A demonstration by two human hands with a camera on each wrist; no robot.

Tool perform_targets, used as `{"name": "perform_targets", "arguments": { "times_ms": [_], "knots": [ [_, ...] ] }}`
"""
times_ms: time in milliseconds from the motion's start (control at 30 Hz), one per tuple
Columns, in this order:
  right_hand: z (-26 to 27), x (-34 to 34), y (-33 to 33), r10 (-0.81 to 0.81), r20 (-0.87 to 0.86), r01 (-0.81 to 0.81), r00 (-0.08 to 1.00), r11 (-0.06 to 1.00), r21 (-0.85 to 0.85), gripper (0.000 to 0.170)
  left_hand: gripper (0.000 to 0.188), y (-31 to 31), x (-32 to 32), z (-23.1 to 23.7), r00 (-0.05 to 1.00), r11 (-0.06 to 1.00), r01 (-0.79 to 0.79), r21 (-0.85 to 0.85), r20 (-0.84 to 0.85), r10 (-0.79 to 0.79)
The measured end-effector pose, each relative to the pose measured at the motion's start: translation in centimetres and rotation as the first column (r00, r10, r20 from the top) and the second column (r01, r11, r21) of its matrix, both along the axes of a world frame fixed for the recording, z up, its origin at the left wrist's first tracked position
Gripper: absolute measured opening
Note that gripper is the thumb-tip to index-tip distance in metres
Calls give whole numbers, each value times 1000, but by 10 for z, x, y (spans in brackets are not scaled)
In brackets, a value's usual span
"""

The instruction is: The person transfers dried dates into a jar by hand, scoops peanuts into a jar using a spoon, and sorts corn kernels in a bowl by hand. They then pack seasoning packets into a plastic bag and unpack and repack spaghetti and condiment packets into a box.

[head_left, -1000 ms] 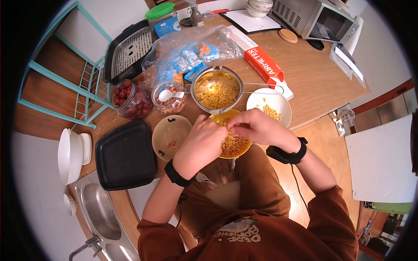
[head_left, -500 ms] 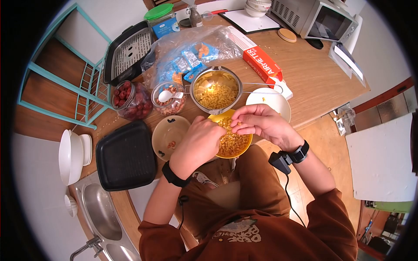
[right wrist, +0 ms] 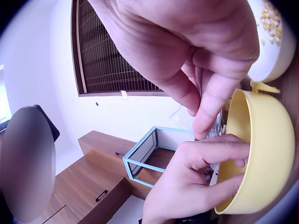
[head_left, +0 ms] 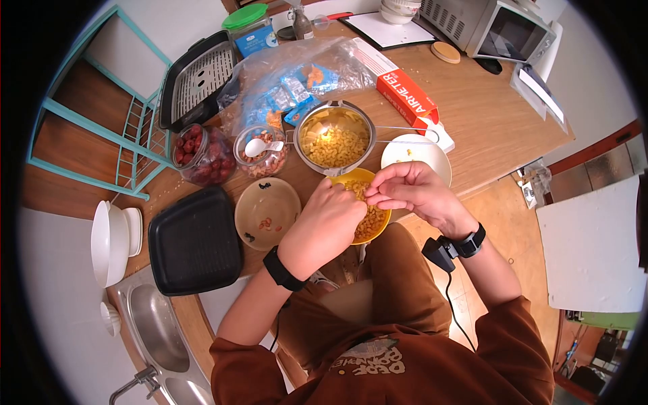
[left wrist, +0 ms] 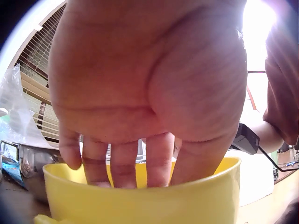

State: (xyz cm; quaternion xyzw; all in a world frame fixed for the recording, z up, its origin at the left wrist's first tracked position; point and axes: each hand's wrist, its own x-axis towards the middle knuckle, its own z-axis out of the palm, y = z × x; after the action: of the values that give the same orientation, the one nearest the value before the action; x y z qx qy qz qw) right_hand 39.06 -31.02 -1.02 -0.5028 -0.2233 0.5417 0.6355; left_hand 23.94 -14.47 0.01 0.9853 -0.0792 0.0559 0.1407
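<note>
A yellow bowl (head_left: 352,173) holds corn kernels (head_left: 371,221). The left hand (head_left: 324,223) dips its fingers inside it; the left wrist view has this hand (left wrist: 145,88) above the bowl wall (left wrist: 140,205), fingers hanging down loosely extended. Over the bowl, the right hand (head_left: 418,196) has thumb and fingertips drawn close together, near the left hand; whether a kernel lies between them cannot be made out. In the right wrist view the right hand (right wrist: 187,51) is above the left hand (right wrist: 180,175), whose fingertips are partly hidden inside the bowl (right wrist: 273,140).
A white plate (head_left: 432,154) with kernels lies behind the right hand. Beyond the bowl stands a steel pot (head_left: 335,138) of yellow pieces. Left are a beige bowl (head_left: 287,206), a nut jar (head_left: 263,162), a jar of red fruit (head_left: 209,162) and a black tray (head_left: 194,243).
Over the last second the right hand has turned and spread its back fingers somewhat over the bowl. The left hand has moved slightly right, covering more of the kernels.
</note>
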Motion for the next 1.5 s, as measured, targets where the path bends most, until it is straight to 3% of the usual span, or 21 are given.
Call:
{"name": "perform_targets", "arguments": {
  "times_ms": [67,200,400,500,533,600,667,733,833,867,933,1033,1200,1333,1500],
  "knots": [
    [1,0,-1,-19,-18,19,1000,1000,10,15,5,-2,3,-3,996,1000,11,-15,-85,-12],
    [3,-1,-3,-31,22,32,999,998,-47,15,6,-4,5,-2,996,999,32,-19,-82,-33],
    [-4,0,-5,-33,11,33,999,999,29,18,7,8,2,-1,993,989,-38,-141,-118,22],
    [-5,1,-5,-31,-16,32,999,998,45,19,11,21,-2,2,999,931,-44,-361,1,47],
    [-5,1,-3,-23,-12,23,1000,999,44,19,11,25,-4,2,999,932,-44,-360,1,48],
    [-4,2,4,-14,-8,15,1000,999,45,19,9,32,-7,7,989,800,-82,-594,51,139],
    [1,6,18,-32,24,29,999,993,116,17,7,37,-4,11,978,772,-152,-618,19,207],
    [10,8,36,-51,58,43,997,990,137,16,6,46,5,13,925,723,-119,-681,189,330],
    [14,18,59,-149,370,105,917,985,136,17,16,53,16,20,907,731,-172,-660,183,379],
    [16,21,61,-146,371,102,917,985,137,17,20,54,19,21,891,733,-185,-655,203,407],
    [22,25,63,-94,649,108,755,994,18,21,26,56,17,24,893,737,-216,-641,176,415],
    [22,30,53,-213,591,175,778,977,122,24,25,53,3,28,872,770,-190,-609,255,417],
    [34,22,10,-233,609,186,758,973,140,25,23,29,-49,44,860,746,-239,-622,222,460],
    [22,-8,-36,-304,411,265,860,952,150,19,22,8,-97,31,901,720,-232,-654,134,412],
    [0,-38,-39,-336,232,298,913,936,186,19,20,-23,-98,5,891,675,-255,-693,104,443]
  ]
}}
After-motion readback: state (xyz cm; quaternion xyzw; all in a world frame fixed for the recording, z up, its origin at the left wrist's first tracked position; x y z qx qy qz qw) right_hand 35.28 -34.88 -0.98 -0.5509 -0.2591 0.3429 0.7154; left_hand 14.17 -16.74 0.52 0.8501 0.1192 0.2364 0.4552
